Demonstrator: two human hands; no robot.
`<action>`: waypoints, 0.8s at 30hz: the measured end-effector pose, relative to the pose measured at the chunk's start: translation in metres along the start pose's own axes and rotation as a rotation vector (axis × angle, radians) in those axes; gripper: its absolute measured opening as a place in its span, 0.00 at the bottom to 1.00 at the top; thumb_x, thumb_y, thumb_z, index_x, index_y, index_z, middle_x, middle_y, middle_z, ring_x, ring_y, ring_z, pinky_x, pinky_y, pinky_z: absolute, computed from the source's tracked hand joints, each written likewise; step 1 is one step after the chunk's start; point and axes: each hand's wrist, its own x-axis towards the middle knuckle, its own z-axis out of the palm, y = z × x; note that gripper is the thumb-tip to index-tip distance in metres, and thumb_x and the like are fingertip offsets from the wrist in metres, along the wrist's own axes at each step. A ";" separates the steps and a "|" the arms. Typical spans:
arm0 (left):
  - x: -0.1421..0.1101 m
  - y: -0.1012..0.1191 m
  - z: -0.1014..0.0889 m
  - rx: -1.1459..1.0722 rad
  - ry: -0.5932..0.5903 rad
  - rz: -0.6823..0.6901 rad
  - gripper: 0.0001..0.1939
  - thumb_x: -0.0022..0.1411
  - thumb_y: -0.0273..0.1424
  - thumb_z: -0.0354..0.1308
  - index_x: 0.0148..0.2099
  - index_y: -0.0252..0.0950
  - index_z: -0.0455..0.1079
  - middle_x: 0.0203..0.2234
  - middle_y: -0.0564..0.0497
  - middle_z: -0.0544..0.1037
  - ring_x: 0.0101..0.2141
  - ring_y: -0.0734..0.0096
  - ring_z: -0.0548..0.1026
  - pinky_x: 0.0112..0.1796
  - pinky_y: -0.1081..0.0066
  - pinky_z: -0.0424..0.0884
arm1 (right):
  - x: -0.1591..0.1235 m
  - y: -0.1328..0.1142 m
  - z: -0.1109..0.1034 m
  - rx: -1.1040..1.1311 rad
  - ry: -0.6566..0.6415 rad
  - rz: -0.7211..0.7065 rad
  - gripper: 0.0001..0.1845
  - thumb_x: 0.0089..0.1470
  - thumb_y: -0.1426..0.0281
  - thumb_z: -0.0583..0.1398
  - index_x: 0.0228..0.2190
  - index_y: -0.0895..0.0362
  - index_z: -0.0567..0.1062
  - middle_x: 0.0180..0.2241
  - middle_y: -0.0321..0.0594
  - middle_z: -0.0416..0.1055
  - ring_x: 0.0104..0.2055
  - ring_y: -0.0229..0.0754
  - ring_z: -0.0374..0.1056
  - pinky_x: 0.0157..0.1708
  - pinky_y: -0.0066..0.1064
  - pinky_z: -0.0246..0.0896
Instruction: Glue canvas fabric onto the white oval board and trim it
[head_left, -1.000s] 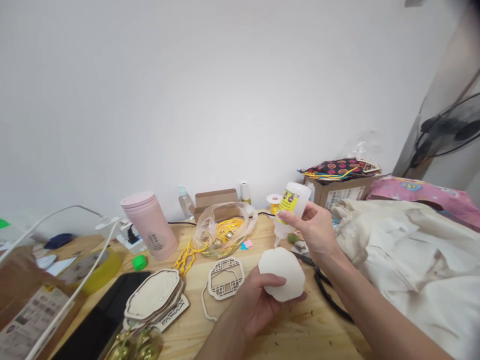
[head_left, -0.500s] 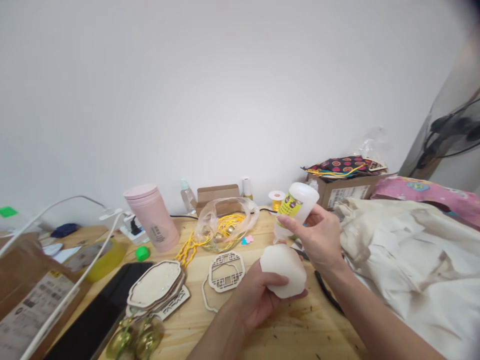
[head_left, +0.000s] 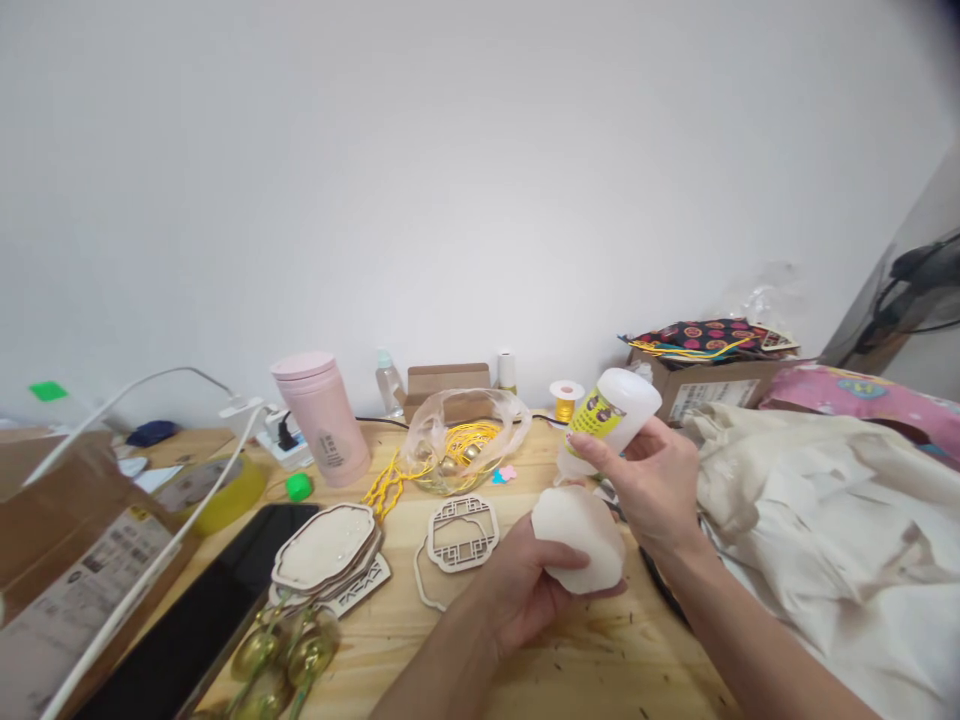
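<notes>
Head-worn view, facing forward, down — near table (head_left: pixel 600 662)

Left hand (head_left: pixel 525 588) held cupped at lower centre, thumb laid over; right hand (head_left: pixel 661 488) held higher, right of centre, fingers curled.

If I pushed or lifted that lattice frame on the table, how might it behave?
The lattice frame is probably light, being mostly open cutwork. Looking so thin, it could snap if bent. Being flat, it should slide rather than roll.

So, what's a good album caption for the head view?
Left fingers hold a pale flat piece; right fingers hold a yellow-labelled bottle, tilted nozzle-down, above a wooden table.
</notes>
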 end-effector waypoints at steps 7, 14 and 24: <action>-0.001 0.001 -0.001 -0.006 -0.022 0.006 0.23 0.43 0.12 0.51 0.43 0.33 0.64 0.34 0.45 0.74 0.36 0.64 0.71 0.36 0.58 0.70 | -0.002 0.000 0.000 -0.020 -0.005 -0.008 0.10 0.35 0.69 0.67 0.24 0.57 0.73 0.24 0.35 0.74 0.26 0.40 0.69 0.24 0.28 0.65; -0.001 0.000 -0.001 0.012 -0.013 -0.001 0.23 0.43 0.12 0.52 0.43 0.33 0.65 0.34 0.46 0.74 0.36 0.63 0.71 0.36 0.58 0.70 | -0.002 0.001 0.001 -0.029 -0.004 0.013 0.12 0.35 0.68 0.67 0.25 0.58 0.73 0.25 0.37 0.74 0.28 0.42 0.70 0.25 0.30 0.65; -0.002 -0.001 -0.001 0.072 -0.002 0.025 0.23 0.43 0.12 0.52 0.43 0.32 0.65 0.35 0.45 0.74 0.36 0.63 0.71 0.36 0.58 0.69 | -0.005 -0.001 0.003 -0.028 -0.014 0.006 0.12 0.35 0.68 0.67 0.25 0.58 0.73 0.25 0.37 0.74 0.28 0.42 0.69 0.25 0.30 0.65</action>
